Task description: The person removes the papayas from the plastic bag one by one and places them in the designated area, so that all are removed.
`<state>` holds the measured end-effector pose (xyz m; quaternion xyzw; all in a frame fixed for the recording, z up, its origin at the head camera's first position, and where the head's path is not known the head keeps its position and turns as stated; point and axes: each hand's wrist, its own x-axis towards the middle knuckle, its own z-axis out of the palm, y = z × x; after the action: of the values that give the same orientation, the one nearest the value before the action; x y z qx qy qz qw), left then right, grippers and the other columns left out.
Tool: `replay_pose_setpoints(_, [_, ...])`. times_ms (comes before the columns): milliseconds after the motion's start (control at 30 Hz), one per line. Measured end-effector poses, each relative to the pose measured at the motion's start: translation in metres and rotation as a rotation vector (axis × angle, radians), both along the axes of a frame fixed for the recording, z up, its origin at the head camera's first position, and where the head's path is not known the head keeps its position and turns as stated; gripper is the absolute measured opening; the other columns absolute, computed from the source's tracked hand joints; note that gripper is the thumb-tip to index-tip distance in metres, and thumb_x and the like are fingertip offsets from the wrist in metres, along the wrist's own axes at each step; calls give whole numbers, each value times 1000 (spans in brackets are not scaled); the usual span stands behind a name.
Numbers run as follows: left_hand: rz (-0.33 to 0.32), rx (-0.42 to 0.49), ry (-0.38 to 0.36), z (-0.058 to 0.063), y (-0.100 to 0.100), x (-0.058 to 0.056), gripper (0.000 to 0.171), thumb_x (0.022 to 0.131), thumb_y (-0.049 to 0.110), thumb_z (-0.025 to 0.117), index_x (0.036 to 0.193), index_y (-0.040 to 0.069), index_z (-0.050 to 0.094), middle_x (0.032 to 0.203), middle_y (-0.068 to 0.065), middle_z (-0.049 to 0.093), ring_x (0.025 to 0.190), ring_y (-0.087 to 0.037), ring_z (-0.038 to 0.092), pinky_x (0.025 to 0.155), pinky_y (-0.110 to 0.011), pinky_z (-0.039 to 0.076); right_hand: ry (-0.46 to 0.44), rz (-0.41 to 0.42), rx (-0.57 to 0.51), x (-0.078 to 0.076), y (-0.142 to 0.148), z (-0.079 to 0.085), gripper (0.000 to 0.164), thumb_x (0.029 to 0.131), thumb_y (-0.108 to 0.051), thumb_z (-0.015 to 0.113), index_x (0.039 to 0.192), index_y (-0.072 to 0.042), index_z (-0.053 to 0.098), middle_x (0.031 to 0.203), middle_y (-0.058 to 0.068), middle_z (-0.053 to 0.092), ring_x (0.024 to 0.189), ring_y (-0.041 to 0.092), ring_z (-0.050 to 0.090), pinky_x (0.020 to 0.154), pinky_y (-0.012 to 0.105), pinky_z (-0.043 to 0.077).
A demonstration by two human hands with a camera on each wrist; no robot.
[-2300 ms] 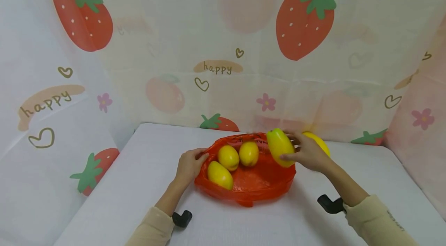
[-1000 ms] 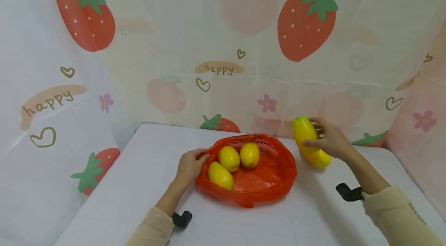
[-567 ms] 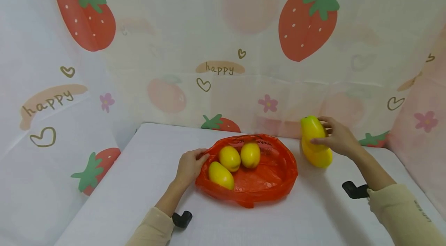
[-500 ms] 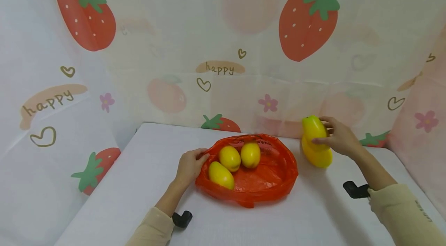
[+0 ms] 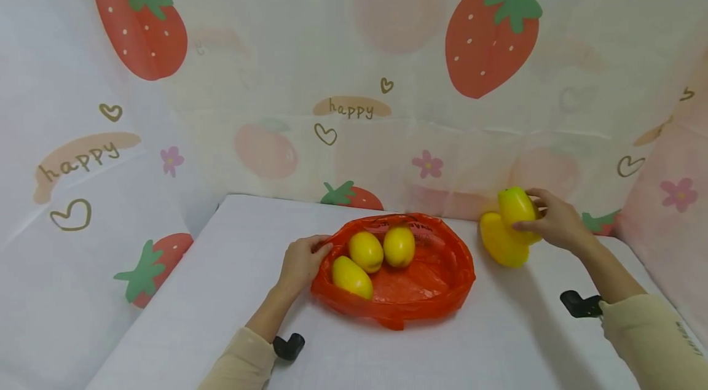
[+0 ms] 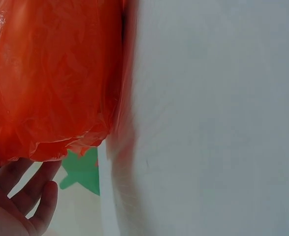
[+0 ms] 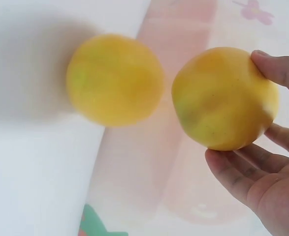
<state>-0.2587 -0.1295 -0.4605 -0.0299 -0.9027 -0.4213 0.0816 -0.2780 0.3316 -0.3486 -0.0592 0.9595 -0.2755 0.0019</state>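
Observation:
A red plastic bag [image 5: 437, 301] stands on the table with its mouth spread wide, and several yellow lemon-like fruits [image 5: 352, 277] lie in its left and back part. My left hand [image 5: 301, 261] holds the bag's left rim; in the left wrist view its fingers reach the bag's crumpled edge, partly hidden by it. Off to the right, my right hand [image 5: 555, 221] grips a yellow-green papaya [image 5: 515, 206] between thumb and fingers, raised over the table. Another yellow oblong fruit [image 5: 500, 242] lies just left of and below it; the right wrist view shows a small gap between the two.
The table [image 5: 182, 316] has a white cover. Behind it hangs a cloth [image 5: 265, 70] printed with strawberries, which meets the table's back edge close behind the fruit at right. Each wrist wears a black camera mount [image 5: 579, 304].
My right hand has carried the papaya from above the bag's right side to the right, past the fruit lying on the table. The left hand and the bag have stayed in place.

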Motion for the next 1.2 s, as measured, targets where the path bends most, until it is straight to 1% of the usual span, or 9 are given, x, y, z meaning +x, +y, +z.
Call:
replay_pose_setpoints(167, [1,5,-6,2,0,1,27,95,20,64,119,9,70,110,-9,73,102,-25,66,95,-41,56,8,0,19,1,12,0,84,85,-31,75,143,8,29,130,43,45,110,54,54,82,54,58])
replay_pose_setpoints(300, [5,1,-8,3,0,1,27,95,20,64,119,9,70,111,-9,73,102,-25,66,95,-41,56,8,-14,55,0,20,1,83,85,-32,74,142,8,30,130,44,45,107,53,55,80,52,58])
replay_pose_setpoints(500, [7,-3,-4,0,-1,1,27,95,20,64,119,9,70,111,-9,73,102,-25,66,95,-41,56,-30,-29,69,-1,30,-1,81,86,-32,73,140,10,30,129,44,43,102,50,57,78,50,58])
replay_pose_setpoints(767, [9,3,-7,-1,-2,1,28,95,20,64,119,9,70,111,-9,73,104,-27,66,96,-42,55,-72,-58,85,0,41,-8,82,85,-31,71,140,12,28,131,46,38,102,52,55,78,51,57])
replay_pose_setpoints(833, [13,0,-8,-1,-2,1,27,94,20,64,119,10,70,111,-9,73,105,-27,66,97,-43,54,-84,-60,88,0,44,-11,83,86,-32,71,141,12,27,131,46,37,102,52,55,78,52,56])
replay_pose_setpoints(1067, [8,4,-22,-2,-1,1,27,95,21,63,119,10,70,112,-8,73,105,-26,65,96,-41,55,-58,-63,125,0,55,-30,80,85,-29,71,135,16,30,125,48,43,95,50,59,72,48,56])
replay_pose_setpoints(1200, [6,1,-18,-1,-1,1,27,95,21,63,119,10,70,112,-8,73,105,-26,66,96,-41,55,-75,-74,103,-1,58,-40,80,84,-27,72,135,18,29,124,49,43,96,51,57,74,51,55])
